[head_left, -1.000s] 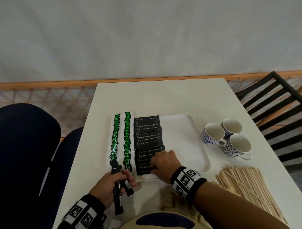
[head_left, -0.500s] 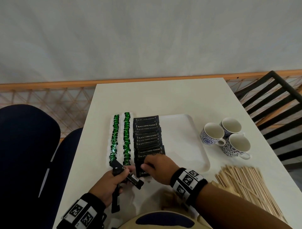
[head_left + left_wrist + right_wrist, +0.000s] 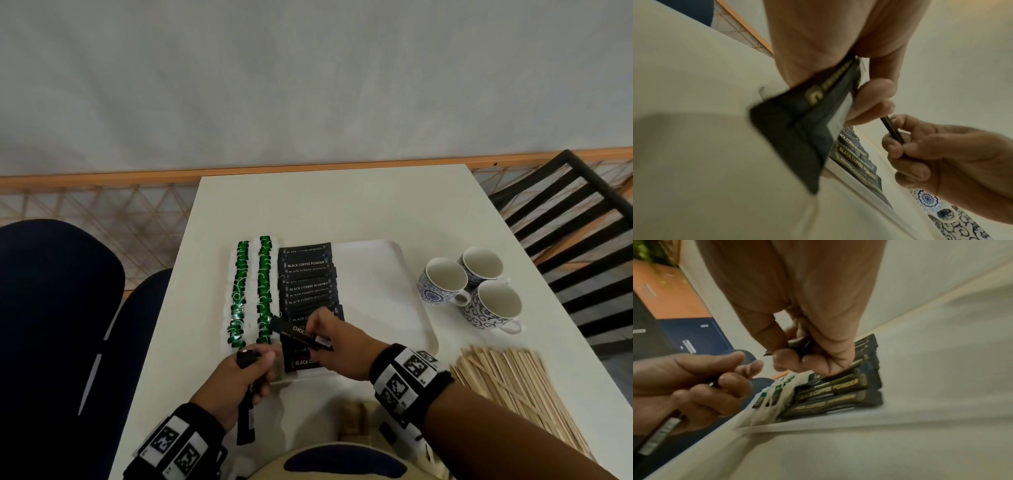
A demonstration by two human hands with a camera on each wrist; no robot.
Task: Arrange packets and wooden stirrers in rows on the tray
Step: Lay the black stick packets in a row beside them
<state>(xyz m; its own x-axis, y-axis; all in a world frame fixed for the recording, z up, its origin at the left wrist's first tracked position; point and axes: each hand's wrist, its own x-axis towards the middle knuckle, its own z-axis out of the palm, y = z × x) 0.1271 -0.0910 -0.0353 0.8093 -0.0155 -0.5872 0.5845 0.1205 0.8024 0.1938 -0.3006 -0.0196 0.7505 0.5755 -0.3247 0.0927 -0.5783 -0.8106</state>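
A white tray [image 3: 387, 274] lies on the white table. Two rows of green and white packets [image 3: 251, 287] fill its left side, and a row of black coffee packets [image 3: 306, 274] runs beside them. My right hand [image 3: 320, 339] pinches one black packet [image 3: 298, 333] just above the near end of the black row. My left hand [image 3: 253, 366] grips a small stack of black packets [image 3: 246, 421] at the tray's near left corner. A pile of wooden stirrers [image 3: 513, 383] lies on the table right of the tray. The left wrist view shows the held stack [image 3: 807, 129] close up.
Three blue and white cups [image 3: 472, 291] stand right of the tray. The tray's right half is bare. A dark blue chair [image 3: 58, 308] is at the left, a black slatted chair [image 3: 575, 233] at the right. A few tan packets [image 3: 356, 418] lie near my body.
My right hand left the black row, took one black packet from the left hand's stack and carried it right, over the near end of the row. The left hand stayed put.
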